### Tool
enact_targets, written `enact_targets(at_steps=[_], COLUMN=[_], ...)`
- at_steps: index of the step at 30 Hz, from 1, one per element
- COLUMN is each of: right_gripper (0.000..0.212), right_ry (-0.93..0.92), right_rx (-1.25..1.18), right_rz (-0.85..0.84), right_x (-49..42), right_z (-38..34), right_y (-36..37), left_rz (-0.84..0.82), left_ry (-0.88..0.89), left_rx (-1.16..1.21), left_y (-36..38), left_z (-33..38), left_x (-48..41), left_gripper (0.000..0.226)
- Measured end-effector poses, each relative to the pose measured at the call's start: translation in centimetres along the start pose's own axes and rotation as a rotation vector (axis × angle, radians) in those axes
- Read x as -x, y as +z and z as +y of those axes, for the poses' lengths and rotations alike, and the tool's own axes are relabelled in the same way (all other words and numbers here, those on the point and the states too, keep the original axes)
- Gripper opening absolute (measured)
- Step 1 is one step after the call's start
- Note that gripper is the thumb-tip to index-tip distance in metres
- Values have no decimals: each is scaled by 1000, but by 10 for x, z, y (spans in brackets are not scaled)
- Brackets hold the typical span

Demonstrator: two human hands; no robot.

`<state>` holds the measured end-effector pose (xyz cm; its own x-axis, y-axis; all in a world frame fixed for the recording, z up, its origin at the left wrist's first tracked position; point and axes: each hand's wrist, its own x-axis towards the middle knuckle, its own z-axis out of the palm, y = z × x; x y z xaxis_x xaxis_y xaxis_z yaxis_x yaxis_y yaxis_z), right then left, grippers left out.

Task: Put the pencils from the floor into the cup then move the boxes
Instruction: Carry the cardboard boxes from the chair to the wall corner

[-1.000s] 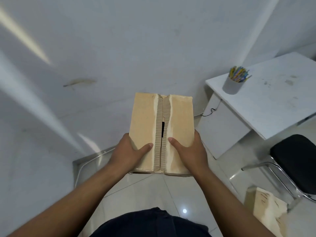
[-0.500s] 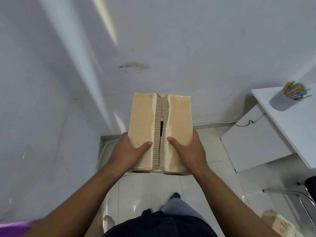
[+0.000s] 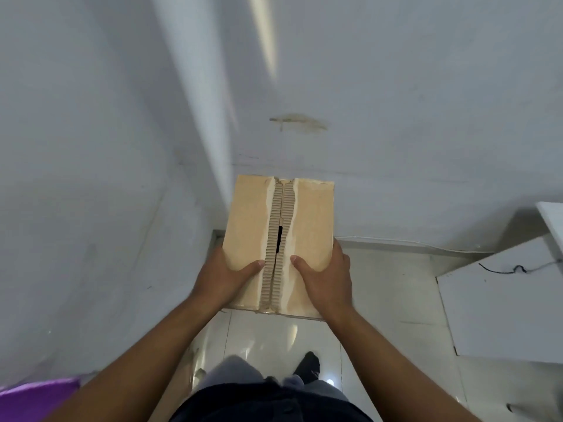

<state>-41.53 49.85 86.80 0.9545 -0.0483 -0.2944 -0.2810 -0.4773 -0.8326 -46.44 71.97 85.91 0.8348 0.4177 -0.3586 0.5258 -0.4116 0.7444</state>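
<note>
Gripped from both near corners, the cardboard box (image 3: 253,226) hangs above the tiled floor (image 3: 387,287) facing a wall corner: left hand (image 3: 224,280) and right hand (image 3: 327,283) curl round its sides, thumbs flat on top beside the torn seam. Box-moving looks to be the step; next it needs a level carry to some set-down spot. Both forearms reach forward, converging.

Box (image 3: 278,245) between hands, above floor (image 3: 380,284).
</note>
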Motion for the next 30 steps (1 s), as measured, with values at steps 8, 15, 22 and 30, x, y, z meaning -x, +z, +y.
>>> enact_targets(at_steps=[8,15,22,30], right_gripper=[87,81,80,75], right_ry=[34,95,222,349], right_rx=[65,55,78,122], right_rz=[-56,-91,-210,-215], right_x=[-39,-67,-111,-177], right_z=[-9,2,46,129], right_y=[67,160,226,300], left_rz=[-38,-126,-146,-187], left_ry=[-146,-260,-367,-416], left_rx=[64,105,80,109], left_y=[-27,-55,-35,24], left_z=[-39,-96,-155,-238], left_x=[-59,-134,-191,-261], left_gripper=[101,100,98,87])
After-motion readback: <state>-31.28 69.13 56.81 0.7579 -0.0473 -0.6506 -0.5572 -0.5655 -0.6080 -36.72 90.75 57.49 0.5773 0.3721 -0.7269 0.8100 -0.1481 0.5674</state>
